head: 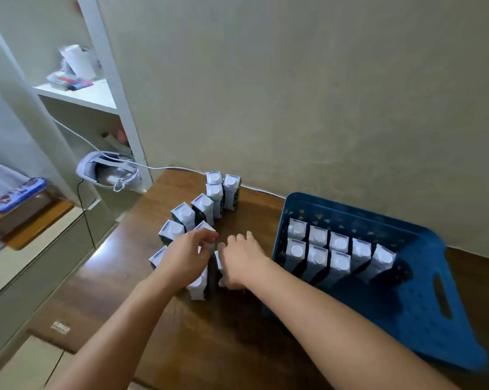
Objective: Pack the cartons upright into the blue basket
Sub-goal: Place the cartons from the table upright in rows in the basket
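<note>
Several small white-topped cartons point(202, 205) stand upright in a curved line on the brown table, left of the blue basket point(431, 311). Several more cartons point(338, 258) stand upright in two rows at the basket's far left end. My left hand point(182, 256) curls over a carton point(198, 285) at the near end of the line. My right hand point(241, 258) closes around the neighbouring carton point(218, 263), which is mostly hidden by the fingers. Both hands sit close together, apart from the basket.
The wooden table point(223, 342) ends against a beige wall. A white headset point(108, 170) with cables lies on a ledge to the left by a white shelf unit point(97, 97). The near and right part of the basket holds no cartons.
</note>
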